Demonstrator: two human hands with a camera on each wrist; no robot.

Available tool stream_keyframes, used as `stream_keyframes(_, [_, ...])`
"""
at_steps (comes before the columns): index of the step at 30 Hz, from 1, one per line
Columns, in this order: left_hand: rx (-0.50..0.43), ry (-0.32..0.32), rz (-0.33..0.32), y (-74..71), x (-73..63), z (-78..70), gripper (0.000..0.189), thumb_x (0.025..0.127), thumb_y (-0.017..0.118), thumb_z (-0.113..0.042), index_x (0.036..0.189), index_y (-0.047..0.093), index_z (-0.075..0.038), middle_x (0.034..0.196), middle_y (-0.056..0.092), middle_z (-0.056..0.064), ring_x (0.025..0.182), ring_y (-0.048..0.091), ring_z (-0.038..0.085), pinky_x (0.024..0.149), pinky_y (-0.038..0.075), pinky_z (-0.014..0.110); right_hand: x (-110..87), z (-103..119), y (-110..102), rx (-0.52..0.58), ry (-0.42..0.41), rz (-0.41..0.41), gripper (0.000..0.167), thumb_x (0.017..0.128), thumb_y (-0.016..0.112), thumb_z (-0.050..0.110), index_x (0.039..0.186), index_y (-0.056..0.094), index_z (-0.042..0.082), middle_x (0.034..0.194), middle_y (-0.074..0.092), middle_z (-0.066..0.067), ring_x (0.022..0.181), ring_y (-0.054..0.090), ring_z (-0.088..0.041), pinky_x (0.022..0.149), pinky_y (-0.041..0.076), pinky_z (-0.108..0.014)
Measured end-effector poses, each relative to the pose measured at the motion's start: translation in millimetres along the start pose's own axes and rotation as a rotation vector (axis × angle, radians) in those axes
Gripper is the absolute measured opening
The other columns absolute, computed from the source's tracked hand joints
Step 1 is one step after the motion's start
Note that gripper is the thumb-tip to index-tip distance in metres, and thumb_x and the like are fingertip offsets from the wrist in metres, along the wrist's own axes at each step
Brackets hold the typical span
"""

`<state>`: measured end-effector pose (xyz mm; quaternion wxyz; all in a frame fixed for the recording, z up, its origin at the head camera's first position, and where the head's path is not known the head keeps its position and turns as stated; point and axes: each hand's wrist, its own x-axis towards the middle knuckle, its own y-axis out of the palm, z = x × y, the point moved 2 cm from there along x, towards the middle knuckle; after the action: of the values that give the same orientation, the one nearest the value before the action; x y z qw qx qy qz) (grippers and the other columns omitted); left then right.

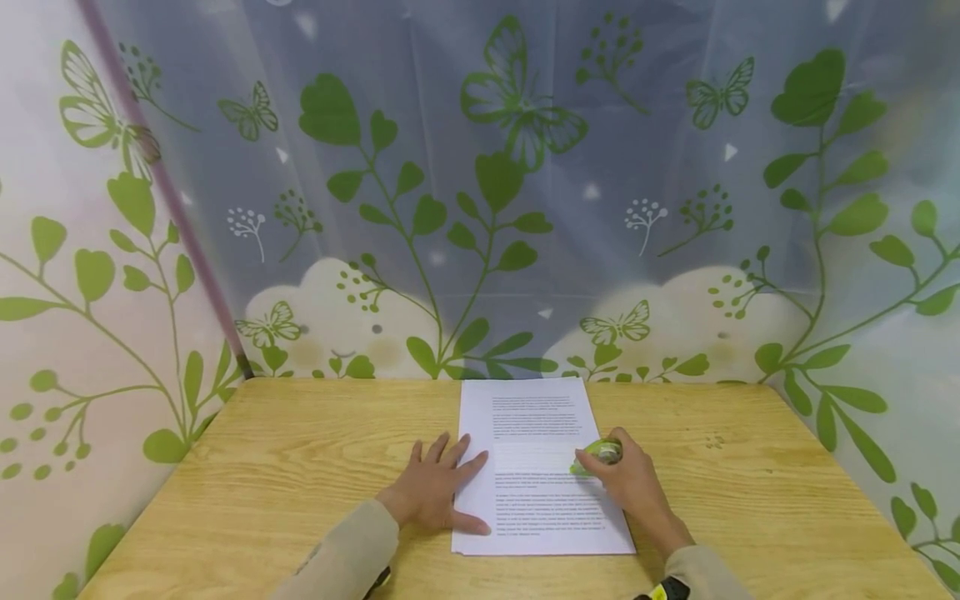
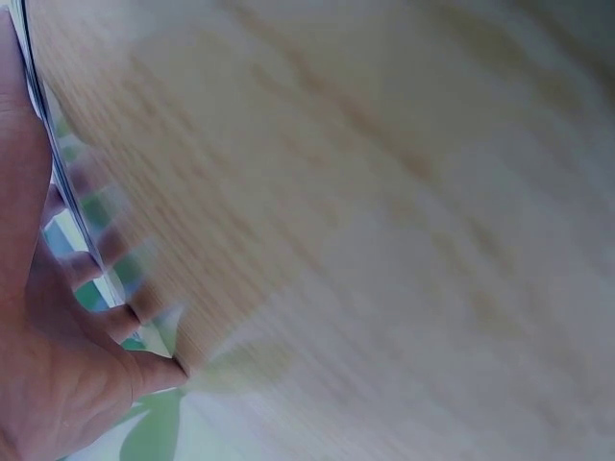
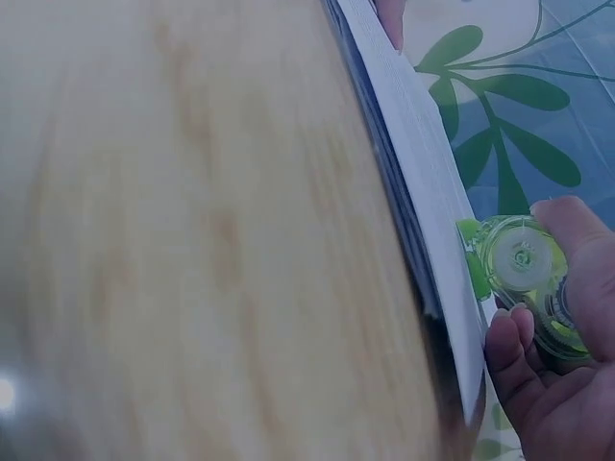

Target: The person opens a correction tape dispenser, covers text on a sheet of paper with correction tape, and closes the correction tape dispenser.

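A stack of printed paper (image 1: 540, 517) lies on the wooden table, with a blank white band crossing the text at mid-page. My right hand (image 1: 637, 479) grips a green, see-through correction tape dispenser (image 1: 604, 452) at the right side of that band. In the right wrist view the round reel of the correction tape (image 3: 522, 257) shows through its case, and its green tip end is right at the paper's surface. Spread flat, my left hand (image 1: 438, 487) rests at the left margin of the page, its thumb and fingertips over the paper's edge.
The wooden table (image 1: 315, 467) reaches back to a curtain (image 1: 420, 208) printed with green leaves and butterflies. Small marks (image 1: 714, 442) show on the tabletop to the right of the paper. Dark bands are on both wrists.
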<state>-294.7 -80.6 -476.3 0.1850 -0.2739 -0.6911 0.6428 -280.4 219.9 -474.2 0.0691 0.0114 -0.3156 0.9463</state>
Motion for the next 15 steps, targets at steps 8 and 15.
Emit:
stream_keyframes(8, [0.003, 0.004, -0.005, -0.1, -0.6, -0.4, 0.102, 0.072, 0.045, -0.085, 0.152, 0.027, -0.024, 0.156, 0.019, 0.014, 0.139, 0.014, 0.046, 0.101, 0.014, 0.070, -0.1, -3.0, -5.4, 0.011, 0.018, 0.014, 0.046, 0.084, 0.072, 0.043, 0.094, 0.046, 0.006, 0.077, 0.055, -0.004, 0.063, 0.045, -0.016, 0.053, 0.036, -0.027])
stream_keyframes(15, [0.009, 0.000, 0.004, -0.1, 0.6, 0.4, 0.104, 0.070, 0.041, -0.088, 0.152, 0.026, -0.025, 0.156, 0.020, 0.013, 0.139, 0.016, 0.045, 0.102, 0.015, 0.069, 5.6, -5.9, -9.2, -0.028, -0.001, 0.027, 0.044, 0.083, 0.073, 0.039, 0.092, 0.046, 0.006, 0.079, 0.055, -0.006, 0.065, 0.048, -0.016, 0.053, 0.040, -0.027])
